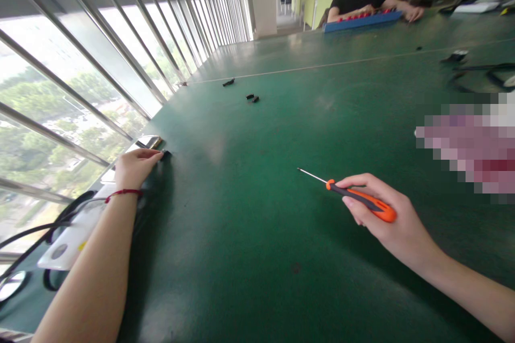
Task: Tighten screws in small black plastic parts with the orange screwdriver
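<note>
An orange and black screwdriver (364, 201) is held in my right hand (386, 209), its thin metal shaft pointing left above the green table (241, 214). At the left edge of the table, my left hand (137, 166) pinches a small black piece (166, 156) between thumb and fingertips; a red cord circles that wrist. Just behind those fingers lies a flat object with a gold-coloured edge (155, 142), partly hidden.
A white power strip (66, 238) with black cables runs beneath my left forearm, beside the metal railing (60, 86). Small black pieces (252, 98) lie farther back. Across the table sits a person (362, 2) behind a blue tray (364, 21). Cables (494, 72) lie right.
</note>
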Demonstrator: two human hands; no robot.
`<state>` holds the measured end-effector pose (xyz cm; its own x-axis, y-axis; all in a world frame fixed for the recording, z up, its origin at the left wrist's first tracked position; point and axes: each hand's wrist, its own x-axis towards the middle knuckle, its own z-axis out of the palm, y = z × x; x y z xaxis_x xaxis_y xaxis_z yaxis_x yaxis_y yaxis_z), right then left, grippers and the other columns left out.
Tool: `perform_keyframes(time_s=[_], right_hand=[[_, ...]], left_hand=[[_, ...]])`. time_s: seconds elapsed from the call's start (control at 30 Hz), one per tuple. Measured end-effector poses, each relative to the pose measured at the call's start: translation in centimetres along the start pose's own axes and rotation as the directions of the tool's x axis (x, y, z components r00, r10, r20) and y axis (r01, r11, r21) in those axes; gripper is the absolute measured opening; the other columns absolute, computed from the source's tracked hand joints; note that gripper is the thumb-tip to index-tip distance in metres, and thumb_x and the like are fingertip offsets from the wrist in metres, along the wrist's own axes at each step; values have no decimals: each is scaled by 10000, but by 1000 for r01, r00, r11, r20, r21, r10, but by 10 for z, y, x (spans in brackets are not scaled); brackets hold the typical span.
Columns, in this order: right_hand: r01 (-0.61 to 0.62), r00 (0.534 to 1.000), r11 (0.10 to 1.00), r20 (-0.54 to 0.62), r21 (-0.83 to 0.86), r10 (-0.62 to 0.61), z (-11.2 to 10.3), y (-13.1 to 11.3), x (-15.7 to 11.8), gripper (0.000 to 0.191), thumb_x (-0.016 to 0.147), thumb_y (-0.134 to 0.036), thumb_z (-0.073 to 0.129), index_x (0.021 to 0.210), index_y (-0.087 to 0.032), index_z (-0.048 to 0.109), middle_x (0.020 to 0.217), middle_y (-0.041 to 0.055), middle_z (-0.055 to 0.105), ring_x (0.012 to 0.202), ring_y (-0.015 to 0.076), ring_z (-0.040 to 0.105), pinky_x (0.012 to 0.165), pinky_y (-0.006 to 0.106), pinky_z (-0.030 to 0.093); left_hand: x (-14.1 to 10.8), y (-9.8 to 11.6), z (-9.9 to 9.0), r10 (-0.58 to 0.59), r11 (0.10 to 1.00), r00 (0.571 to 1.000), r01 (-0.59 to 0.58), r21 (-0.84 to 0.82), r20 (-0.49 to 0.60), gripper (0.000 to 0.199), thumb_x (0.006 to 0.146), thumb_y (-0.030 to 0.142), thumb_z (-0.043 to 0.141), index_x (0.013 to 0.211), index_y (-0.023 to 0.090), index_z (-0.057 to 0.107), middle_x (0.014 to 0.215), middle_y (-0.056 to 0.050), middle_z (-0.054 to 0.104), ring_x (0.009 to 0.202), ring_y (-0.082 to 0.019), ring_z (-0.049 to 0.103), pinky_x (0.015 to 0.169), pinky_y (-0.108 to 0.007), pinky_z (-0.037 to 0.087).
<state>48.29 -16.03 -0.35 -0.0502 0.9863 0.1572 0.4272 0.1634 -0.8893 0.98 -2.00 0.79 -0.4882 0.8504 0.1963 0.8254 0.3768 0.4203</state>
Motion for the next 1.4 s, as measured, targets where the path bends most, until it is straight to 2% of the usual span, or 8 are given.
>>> perform_keyframes(time_s=[0.2, 0.5, 0.73, 0.8, 0.9, 1.07, 1.23, 1.4], right_hand=[[2, 1000, 1000, 6, 1, -2, 0, 0, 0, 132, 837, -313, 557, 934, -229, 590, 591, -46, 531, 483, 77, 489, 456, 180, 406], [14, 1000, 1000, -2, -2, -14, 0, 0, 0, 129, 832, -308, 560, 925, -224, 593, 580, -47, 528, 478, 76, 488, 446, 177, 400], [20, 1000, 1000, -8, -2, -20, 0, 0, 0, 131, 831, -304, 561, 925, -222, 599, 591, -44, 538, 473, 71, 485, 448, 173, 405], [24, 999, 1000, -21, -3, -24, 0, 0, 1, 125, 831, -308, 562, 913, -223, 602, 607, -38, 547, 481, 71, 490, 454, 174, 411], [41, 998, 999, -40, 1, -40, 0, 1, 1, 123, 836, -319, 563, 902, -223, 603, 660, -23, 578, 499, 69, 500, 467, 175, 424], [101, 991, 995, -84, -16, -102, 0, 0, -1, 105, 846, -292, 570, 927, -232, 600, 769, -9, 634, 537, 61, 536, 514, 167, 462], [214, 969, 976, -114, -39, -217, -4, -4, -5, 137, 837, -225, 583, 971, -252, 586, 782, -27, 631, 577, 60, 580, 557, 154, 500], [244, 957, 965, -140, -92, -255, -7, -4, -4, 155, 831, -188, 585, 971, -255, 595, 805, -24, 635, 614, 69, 598, 556, 153, 497]], left_hand=[[-3, 3, -4, -11, 1000, 999, 10, 27, 35, 326, 709, 356, 656, 986, 195, 714, 757, 42, 666, 753, -124, 558, 627, -176, 374], [-3, 2, -2, 2, 999, 1000, -2, -34, 0, 273, 669, 316, 702, 919, 210, 726, 726, 53, 688, 735, -129, 566, 646, -190, 398], [-8, 6, 1, -1, 998, 999, 4, 68, -54, 300, 682, 379, 683, 940, 232, 727, 722, 37, 664, 710, -156, 569, 590, -226, 397], [-14, 15, 2, 51, 997, 994, -45, 63, -93, 296, 686, 366, 682, 939, 216, 721, 716, 32, 661, 715, -159, 581, 615, -240, 427], [-28, 41, 5, 197, 976, 975, -205, -75, -104, 271, 699, 310, 684, 924, 160, 703, 726, 10, 666, 742, -155, 620, 705, -264, 487], [-77, 108, 24, 500, 808, 860, -505, -302, -100, 219, 754, 287, 643, 937, 177, 690, 814, -11, 701, 729, -140, 648, 734, -260, 523], [-125, 168, 48, 766, 557, 643, -671, -489, -9, 166, 802, 225, 586, 896, 167, 711, 863, -44, 694, 736, -135, 647, 716, -249, 537], [-148, 208, 66, 870, 453, 490, -758, -469, 50, 152, 799, 163, 562, 868, 178, 696, 883, -35, 675, 773, -134, 630, 721, -249, 527]])
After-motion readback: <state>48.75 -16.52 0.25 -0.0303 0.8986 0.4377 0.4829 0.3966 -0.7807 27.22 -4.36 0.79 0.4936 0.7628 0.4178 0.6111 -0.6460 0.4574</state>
